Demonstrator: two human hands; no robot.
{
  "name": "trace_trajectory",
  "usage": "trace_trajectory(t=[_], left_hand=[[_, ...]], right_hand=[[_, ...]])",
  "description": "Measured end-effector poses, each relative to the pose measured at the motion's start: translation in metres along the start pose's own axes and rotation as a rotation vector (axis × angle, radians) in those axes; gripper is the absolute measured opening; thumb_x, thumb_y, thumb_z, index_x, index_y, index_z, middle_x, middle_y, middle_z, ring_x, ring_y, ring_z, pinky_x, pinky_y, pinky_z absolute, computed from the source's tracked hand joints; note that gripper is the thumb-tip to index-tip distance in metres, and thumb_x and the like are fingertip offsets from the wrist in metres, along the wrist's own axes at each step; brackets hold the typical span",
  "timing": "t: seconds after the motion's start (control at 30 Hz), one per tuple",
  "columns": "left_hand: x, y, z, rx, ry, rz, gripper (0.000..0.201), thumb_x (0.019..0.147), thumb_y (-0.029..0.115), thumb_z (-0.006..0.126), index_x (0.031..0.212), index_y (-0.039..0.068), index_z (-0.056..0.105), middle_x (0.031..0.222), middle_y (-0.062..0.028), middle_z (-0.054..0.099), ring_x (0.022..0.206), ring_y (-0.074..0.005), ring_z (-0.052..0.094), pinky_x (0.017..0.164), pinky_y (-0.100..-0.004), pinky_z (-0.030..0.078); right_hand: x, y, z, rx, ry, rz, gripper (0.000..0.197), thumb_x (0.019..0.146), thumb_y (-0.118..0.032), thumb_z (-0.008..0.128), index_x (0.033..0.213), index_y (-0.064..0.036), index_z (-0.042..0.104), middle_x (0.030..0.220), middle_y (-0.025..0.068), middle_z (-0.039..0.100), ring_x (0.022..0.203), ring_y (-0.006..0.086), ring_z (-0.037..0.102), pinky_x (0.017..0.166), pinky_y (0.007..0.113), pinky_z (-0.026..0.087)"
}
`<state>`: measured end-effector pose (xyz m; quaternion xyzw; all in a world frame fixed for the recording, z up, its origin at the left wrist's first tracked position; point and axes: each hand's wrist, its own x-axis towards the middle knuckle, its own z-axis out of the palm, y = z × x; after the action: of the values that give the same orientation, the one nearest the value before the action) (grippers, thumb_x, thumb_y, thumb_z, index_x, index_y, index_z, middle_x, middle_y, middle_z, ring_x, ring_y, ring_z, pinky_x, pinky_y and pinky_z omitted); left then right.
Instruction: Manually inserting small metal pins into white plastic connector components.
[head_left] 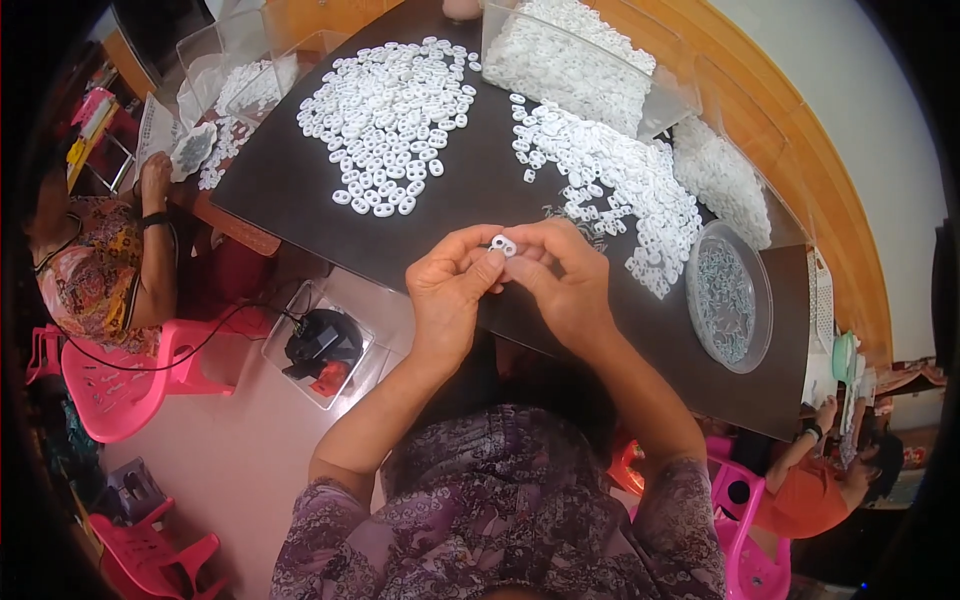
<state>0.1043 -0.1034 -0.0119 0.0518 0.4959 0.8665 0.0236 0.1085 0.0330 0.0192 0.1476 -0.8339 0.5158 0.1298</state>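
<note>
Broadly, a dark table (265,205) bears a loose heap of white two-holed ovals (390,110). Over the table's near side, the left hand (447,290) and the right hand (566,285) meet, thumbs and fingertips pinched nearly closed on one white two-holed piece (504,244). It looks like light, stiff, smooth plastic, probably slippery but sturdy; its rounded ends seem the best hold.

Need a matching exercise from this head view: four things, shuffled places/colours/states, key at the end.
1. Small white piece
2. Round clear dish
3. Tabletop
4. Plastic chair at far left

A. Pink
B. Holds many small grey bits
C. Dark
D. Between the fingertips of left hand and right hand

Pairs: 1-D, 2-B, 3-C, 4-A
</note>
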Motion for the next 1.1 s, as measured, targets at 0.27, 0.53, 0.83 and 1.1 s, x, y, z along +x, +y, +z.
trace_trajectory(t=[0.27,0.53,0.83,1.1], left_hand=[[-0.003,0.017,0.013,-0.082,0.047,-0.059,0.019,0.087,0.003,0.057,0.103,-0.007,0.060,0.083,-0.0067,0.064,0.068,-0.0087,0.056,0.064,-0.0210,0.046],[-0.007,0.008,0.003,0.022,0.013,0.015,0.022,0.088,0.006,0.059,0.106,-0.005,0.063,0.088,-0.0059,0.062,0.076,-0.0080,0.055,0.068,-0.0197,0.045],[-0.010,0.005,-0.003,0.106,0.000,0.143,0.021,0.087,0.002,0.059,0.107,-0.004,0.063,0.090,-0.0025,0.056,0.082,-0.0079,0.053,0.073,-0.0185,0.043],[-0.010,0.008,-0.005,0.170,-0.029,0.211,0.020,0.087,0.003,0.060,0.105,-0.004,0.063,0.085,-0.0019,0.055,0.079,-0.0075,0.052,0.071,-0.0187,0.042]], right_hand=[[-0.002,-0.002,0.007,-0.159,0.075,-0.205,0.034,0.068,0.004,0.067,0.101,-0.0042,0.062,0.088,0.0060,0.058,0.073,0.0169,0.053,0.068,0.027,0.045],[-0.005,0.005,0.008,-0.144,0.143,-0.249,0.032,0.068,0.005,0.067,0.099,-0.0031,0.063,0.089,0.0062,0.060,0.073,0.0162,0.054,0.066,0.026,0.044],[-0.011,-0.002,0.012,-0.032,0.150,-0.162,0.031,0.070,0.006,0.067,0.100,-0.0015,0.064,0.089,0.0053,0.059,0.072,0.0125,0.053,0.065,0.024,0.044],[-0.014,-0.005,0.015,0.064,0.157,-0.088,0.025,0.072,0.005,0.068,0.095,-0.0011,0.064,0.081,0.0029,0.057,0.070,0.0097,0.052,0.064,0.021,0.043]])
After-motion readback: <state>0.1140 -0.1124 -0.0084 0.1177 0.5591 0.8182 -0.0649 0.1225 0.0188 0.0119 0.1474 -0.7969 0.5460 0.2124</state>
